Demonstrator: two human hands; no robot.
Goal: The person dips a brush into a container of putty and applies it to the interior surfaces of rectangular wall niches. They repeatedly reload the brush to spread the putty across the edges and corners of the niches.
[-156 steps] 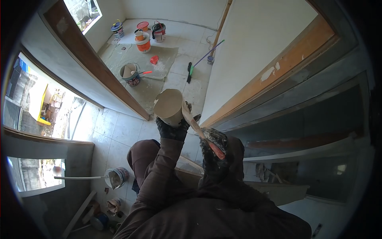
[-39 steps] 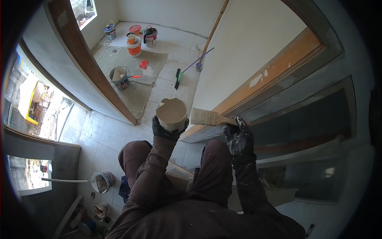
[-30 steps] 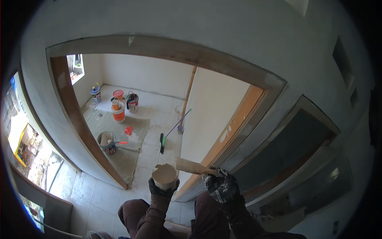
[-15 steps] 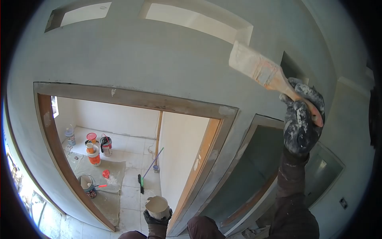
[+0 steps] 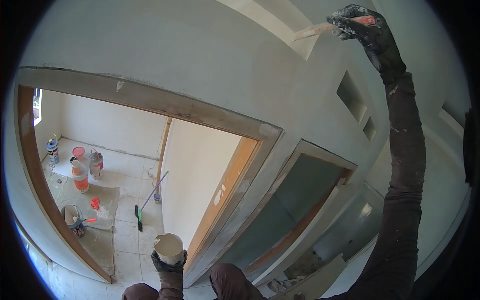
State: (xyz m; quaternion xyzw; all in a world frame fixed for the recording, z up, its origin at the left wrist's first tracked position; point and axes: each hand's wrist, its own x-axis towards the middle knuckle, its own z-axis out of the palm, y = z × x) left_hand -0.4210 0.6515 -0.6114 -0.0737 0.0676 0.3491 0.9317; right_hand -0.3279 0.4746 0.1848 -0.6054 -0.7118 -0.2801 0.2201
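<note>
Up at the top right, my right hand (image 5: 357,26), in a black glove smeared with white, is closed on the handle of a paintbrush (image 5: 315,32). The brush is seen nearly edge-on, and its bristle end is at the lower corner of a long wall niche (image 5: 275,22); whether it touches cannot be made out. Low in the view, my left hand (image 5: 169,262), also black-gloved, grips a small paint pot (image 5: 169,248) from below. Pale paint shows inside the pot and on its side.
Below is a doorway with a wooden frame (image 5: 150,102). Beyond it stand several paint buckets (image 5: 80,182) and a drop cloth (image 5: 102,250). A broom (image 5: 139,218) leans nearby. My knees (image 5: 232,282) show at the bottom. Smaller niches (image 5: 352,97) lie right of the long one.
My right hand has risen with the paintbrush, bringing it from in front of the wall to the niche's corner. The whole view has shifted and turned; my left hand still holds the pot.
</note>
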